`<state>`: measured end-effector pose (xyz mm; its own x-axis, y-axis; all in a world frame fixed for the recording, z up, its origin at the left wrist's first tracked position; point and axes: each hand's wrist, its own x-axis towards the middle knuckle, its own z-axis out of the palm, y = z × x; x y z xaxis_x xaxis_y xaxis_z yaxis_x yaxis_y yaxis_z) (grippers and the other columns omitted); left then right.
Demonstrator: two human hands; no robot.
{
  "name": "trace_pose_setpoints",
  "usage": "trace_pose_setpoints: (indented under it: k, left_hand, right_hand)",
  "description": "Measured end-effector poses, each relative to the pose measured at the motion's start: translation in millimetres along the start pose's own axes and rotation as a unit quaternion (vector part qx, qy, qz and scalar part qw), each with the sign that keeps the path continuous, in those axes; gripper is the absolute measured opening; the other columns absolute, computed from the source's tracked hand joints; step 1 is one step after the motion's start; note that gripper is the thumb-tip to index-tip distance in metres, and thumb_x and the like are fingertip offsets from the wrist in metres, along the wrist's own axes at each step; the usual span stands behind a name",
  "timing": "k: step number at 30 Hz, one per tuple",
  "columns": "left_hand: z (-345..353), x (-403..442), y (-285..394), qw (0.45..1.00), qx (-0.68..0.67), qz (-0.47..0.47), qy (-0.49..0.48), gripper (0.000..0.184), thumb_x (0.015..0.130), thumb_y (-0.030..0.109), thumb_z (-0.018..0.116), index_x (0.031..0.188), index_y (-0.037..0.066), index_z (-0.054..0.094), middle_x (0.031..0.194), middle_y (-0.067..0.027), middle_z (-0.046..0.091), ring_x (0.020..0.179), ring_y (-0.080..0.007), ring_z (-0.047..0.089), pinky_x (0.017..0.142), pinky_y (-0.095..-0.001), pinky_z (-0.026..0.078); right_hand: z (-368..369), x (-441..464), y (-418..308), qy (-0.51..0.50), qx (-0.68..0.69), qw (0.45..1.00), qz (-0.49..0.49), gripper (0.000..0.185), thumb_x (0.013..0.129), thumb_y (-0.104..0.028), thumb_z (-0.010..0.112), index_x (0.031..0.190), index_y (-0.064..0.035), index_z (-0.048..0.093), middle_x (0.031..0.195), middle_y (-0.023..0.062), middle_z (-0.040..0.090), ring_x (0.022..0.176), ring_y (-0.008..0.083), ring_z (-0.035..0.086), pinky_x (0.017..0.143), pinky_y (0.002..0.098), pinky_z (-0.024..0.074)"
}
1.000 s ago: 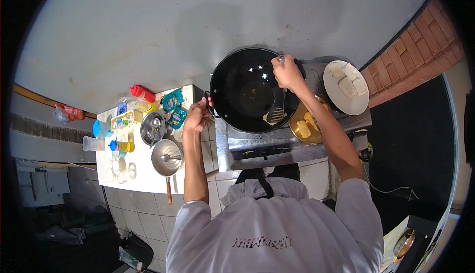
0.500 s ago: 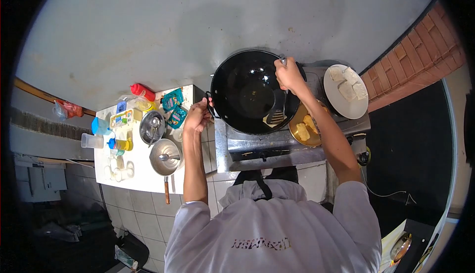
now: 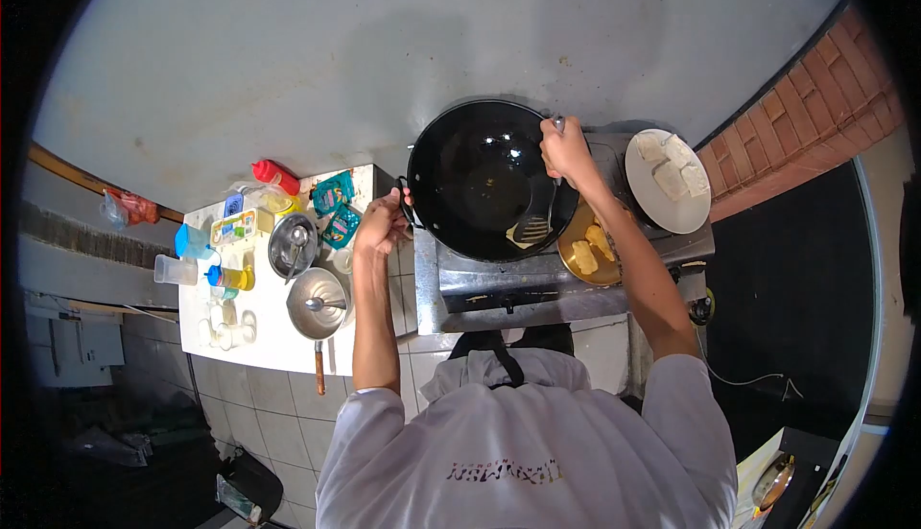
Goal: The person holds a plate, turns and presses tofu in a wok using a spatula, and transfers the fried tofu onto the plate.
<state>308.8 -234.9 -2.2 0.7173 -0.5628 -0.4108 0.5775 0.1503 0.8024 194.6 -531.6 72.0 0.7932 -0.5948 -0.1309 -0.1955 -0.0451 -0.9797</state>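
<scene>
A large black wok with oil in its bottom sits on the metal stove. My left hand is closed on the wok's left loop handle. Over the wok's right rim, my right hand grips a slotted spatula by its handle. The spatula's head is low in the wok, on the near right side, over a pale piece of food that it partly covers. Just right of the wok, a golden dish holds yellow fried pieces, partly hidden by my right forearm.
A white plate with several pale slabs stands at the stove's right. On the white table to the left are a saucepan, a metal bowl, a red bottle, green packets and containers.
The spatula head has shifted slightly within the wok and now covers more of the pale piece. My right hand has moved a little to the right; my left hand stays on the handle.
</scene>
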Motion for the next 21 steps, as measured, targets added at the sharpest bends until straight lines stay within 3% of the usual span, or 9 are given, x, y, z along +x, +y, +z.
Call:
trace_pose_setpoints:
  k: [21]
  left_hand:
    - [-5.7,6.5,-4.5,1.000,-0.014,0.002,-0.002,0.022,0.097,0.020,0.043,0.097,0.002,0.055,0.076,-0.0002,0.057,0.054,-0.0024,0.041,0.044,-0.0155,0.028]
  right_hand:
    - [-5.0,-9.7,7.0,0.038,0.044,0.998,-0.031,0.032,0.083,-0.012,0.048,0.055,-0.0007,0.038,0.045,0.0049,0.039,0.031,0.0166,0.038,0.028,0.0337,0.0284]
